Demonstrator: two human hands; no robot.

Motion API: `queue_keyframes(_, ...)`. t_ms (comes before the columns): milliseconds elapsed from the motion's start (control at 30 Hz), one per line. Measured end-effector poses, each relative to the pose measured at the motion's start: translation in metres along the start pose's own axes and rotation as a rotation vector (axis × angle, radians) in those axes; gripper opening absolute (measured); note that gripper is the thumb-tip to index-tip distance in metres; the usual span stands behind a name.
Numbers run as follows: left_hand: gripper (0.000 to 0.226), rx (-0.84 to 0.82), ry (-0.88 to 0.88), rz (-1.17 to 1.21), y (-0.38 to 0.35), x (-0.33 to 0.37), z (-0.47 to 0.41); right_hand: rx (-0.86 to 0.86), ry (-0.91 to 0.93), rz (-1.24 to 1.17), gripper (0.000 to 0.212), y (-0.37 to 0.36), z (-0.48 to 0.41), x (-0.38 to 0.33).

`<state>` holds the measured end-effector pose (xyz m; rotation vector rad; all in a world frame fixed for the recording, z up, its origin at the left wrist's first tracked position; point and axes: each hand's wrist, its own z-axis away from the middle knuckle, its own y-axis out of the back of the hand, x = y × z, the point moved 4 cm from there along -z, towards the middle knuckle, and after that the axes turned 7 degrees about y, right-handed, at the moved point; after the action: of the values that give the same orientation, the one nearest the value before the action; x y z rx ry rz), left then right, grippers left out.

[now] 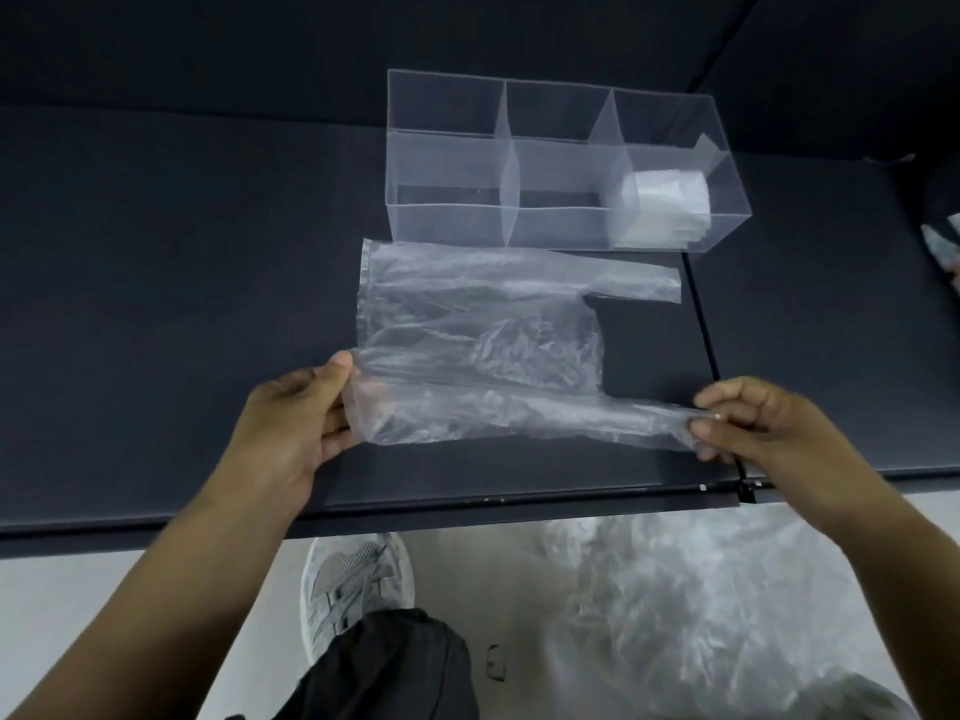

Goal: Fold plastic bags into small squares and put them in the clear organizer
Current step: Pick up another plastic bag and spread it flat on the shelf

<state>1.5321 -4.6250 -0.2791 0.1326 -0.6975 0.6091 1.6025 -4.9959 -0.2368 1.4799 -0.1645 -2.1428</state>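
Nearest, low in the head view, a dark trouser leg [395, 667] covers the heel of a grey shoe [358, 579] on the pale floor. Beside it on the right lies a heap of bags [701, 615], clear and crumpled; single bags cannot be told apart in it, and the frame's lower edge cuts it off.

Both forearms reach up from the bottom corners. The left hand [291, 428] pinches the near left corner of the bag [467, 314], thumb on top and fingers partly veiled behind the film. The right hand [748, 423] pinches the end of the near handle between thumb and curled fingers. The strip between the hands is drawn fairly straight; whether it touches the desk [156, 304] I cannot tell. The bag's other parts lie flat on the dark desk, wrinkled, its far handle stretched to the right, just in front of the organizer [519, 148].

That organizer stands on the desk, two rows of three compartments. Folded squares [660, 205] sit stacked in the near right compartment, blurred by the walls, so their number is unclear. A seam [701, 314] runs down the desk past the organizer's right end. At the right edge something pale [940, 246] is cut off and cannot be made out.
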Motion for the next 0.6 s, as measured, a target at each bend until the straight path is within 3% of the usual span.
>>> queue_keyframes(133,0.041,-0.102,0.056,-0.066,-0.001,-0.016,0.018,0.074,-0.008,-0.033,0.027,-0.004,0.002,0.009)
queue_keyframes(300,0.035,0.011,0.047,-0.150,0.010,-0.024,0.024,0.175,-0.055,0.011,0.023,0.004,0.010,0.018)
queue_keyframes(467,0.021,0.001,-0.138,-0.447,0.010,-0.025,0.030,0.277,-0.123,0.131,0.018,0.010,0.024,0.023)
queue_keyframes(600,0.025,-0.008,-0.219,-0.784,0.010,-0.023,0.036,0.383,-0.170,0.413,0.008,0.013,0.035,0.023)
